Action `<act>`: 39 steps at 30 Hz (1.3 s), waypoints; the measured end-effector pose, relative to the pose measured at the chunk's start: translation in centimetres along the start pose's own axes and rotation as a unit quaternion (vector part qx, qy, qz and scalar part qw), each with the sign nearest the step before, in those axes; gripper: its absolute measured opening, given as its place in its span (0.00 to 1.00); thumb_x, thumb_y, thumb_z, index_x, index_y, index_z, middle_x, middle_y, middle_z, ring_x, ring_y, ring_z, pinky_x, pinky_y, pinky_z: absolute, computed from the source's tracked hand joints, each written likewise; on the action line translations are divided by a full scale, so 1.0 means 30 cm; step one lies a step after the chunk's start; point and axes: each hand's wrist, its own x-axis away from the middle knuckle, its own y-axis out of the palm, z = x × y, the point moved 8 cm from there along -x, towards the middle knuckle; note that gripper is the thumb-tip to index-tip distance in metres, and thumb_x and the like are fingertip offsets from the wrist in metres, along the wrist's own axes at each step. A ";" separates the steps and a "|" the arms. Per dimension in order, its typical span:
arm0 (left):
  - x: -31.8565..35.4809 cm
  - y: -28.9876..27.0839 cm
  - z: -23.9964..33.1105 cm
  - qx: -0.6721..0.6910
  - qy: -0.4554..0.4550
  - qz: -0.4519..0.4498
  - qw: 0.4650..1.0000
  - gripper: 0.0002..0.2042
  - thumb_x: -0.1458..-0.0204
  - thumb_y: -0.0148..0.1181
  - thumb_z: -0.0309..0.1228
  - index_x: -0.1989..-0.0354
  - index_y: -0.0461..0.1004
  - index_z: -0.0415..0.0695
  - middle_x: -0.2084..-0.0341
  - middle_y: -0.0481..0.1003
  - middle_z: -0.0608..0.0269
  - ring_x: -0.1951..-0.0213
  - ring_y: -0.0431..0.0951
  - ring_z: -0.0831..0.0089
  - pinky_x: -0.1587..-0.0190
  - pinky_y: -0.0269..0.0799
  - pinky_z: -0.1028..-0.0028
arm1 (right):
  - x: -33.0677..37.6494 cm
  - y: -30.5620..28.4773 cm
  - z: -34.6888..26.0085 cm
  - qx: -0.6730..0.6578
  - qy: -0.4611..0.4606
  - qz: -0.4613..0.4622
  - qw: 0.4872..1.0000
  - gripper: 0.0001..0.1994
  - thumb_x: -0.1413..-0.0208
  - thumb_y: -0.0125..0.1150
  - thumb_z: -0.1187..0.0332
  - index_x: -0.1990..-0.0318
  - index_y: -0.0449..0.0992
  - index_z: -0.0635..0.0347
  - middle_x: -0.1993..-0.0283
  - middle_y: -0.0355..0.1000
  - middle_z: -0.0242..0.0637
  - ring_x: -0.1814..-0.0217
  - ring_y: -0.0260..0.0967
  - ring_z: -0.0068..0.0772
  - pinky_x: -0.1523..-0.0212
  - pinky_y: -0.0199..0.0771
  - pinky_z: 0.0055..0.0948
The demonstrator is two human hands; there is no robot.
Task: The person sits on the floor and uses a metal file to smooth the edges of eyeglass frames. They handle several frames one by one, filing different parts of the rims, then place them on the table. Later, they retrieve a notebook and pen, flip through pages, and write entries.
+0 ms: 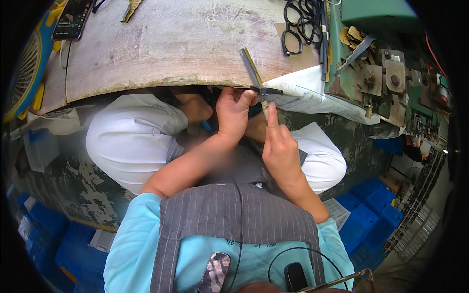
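At the near edge of the worktable (181, 46), my left hand (233, 113) is closed, its thumb and fingers pinching a small black piece (273, 91) that looks like part of a spectacle frame. My right hand (281, 146) is wrapped round the pale handle of a flat metal file (251, 67), index finger stretched along it. The file's grey blade points away over the tabletop and crosses the black piece. Whether the two touch cannot be made out, and the left fingertips hide part of the piece.
Several black spectacle frames (293, 41) lie at the back right, beside long dark strips (325, 49). A green machine (391, 73) with metal blocks stands on the right. A phone (72, 19) and a blue-yellow fan (22, 73) are at the left. Blue crates (364, 207) stand on the floor.
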 end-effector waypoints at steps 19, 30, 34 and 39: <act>-0.015 -0.005 0.007 -0.106 -0.082 -0.062 0.989 0.11 0.43 0.62 0.35 0.60 0.72 0.40 0.69 0.77 0.64 0.76 0.73 0.80 0.72 0.71 0.79 | -0.055 0.004 0.097 -0.003 -0.042 0.083 0.996 0.32 0.49 0.59 0.75 0.33 0.60 0.55 0.75 0.64 0.43 0.79 0.67 0.49 0.75 0.71 0.44; 0.132 0.045 0.222 -0.250 0.179 -0.197 0.931 0.09 0.40 0.56 0.33 0.59 0.68 0.41 0.65 0.72 0.58 0.80 0.68 0.80 0.79 0.65 0.81 | 0.016 0.035 0.116 -0.526 0.232 -0.001 0.818 0.08 0.40 0.58 0.67 0.63 0.74 0.64 0.81 0.70 0.30 0.83 0.66 0.18 0.81 0.63 0.21; 0.222 0.112 0.356 -0.436 0.505 -0.193 0.719 0.18 0.55 0.69 0.25 0.54 0.73 0.46 0.58 0.69 0.59 0.78 0.66 0.78 0.78 0.64 0.78 | 0.106 0.006 0.130 -0.664 0.326 -0.159 0.654 0.08 0.39 0.53 0.70 0.69 0.67 0.63 0.82 0.61 0.28 0.93 0.47 0.13 0.92 0.44 0.17; 0.256 0.147 0.373 -0.481 0.577 -0.199 0.629 0.19 0.65 0.68 0.22 0.60 0.78 0.49 0.59 0.72 0.62 0.77 0.69 0.72 0.77 0.67 0.77 | 0.178 0.021 0.114 -0.705 0.392 -0.249 0.536 0.11 0.39 0.52 0.69 0.72 0.64 0.65 0.80 0.61 0.32 0.94 0.44 0.12 0.94 0.41 0.16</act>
